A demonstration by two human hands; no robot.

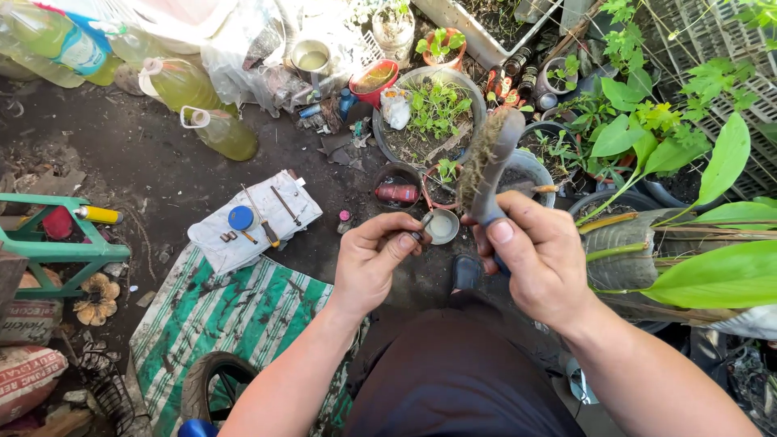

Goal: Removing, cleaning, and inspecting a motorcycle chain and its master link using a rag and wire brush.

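My right hand [538, 259] grips the grey handle of a wire brush [486, 158], whose dirty bristled head points up and away over the pots. My left hand [374, 259] pinches a small dark metal part [422, 222] between thumb and fingers, its tip just left of the brush handle. Both hands are raised over my dark-clad lap. Below the small part, a small white round cup [443, 226] sits on the dirt.
A white cloth [259, 218] with a blue cap and small tools lies left of my hands, beside a green-striped mat [235, 320]. Yellow-filled plastic bottles [206, 109], potted plants [433, 117], a green stool [57, 243], a tyre [212, 384] and large leaves [712, 275] surround me.
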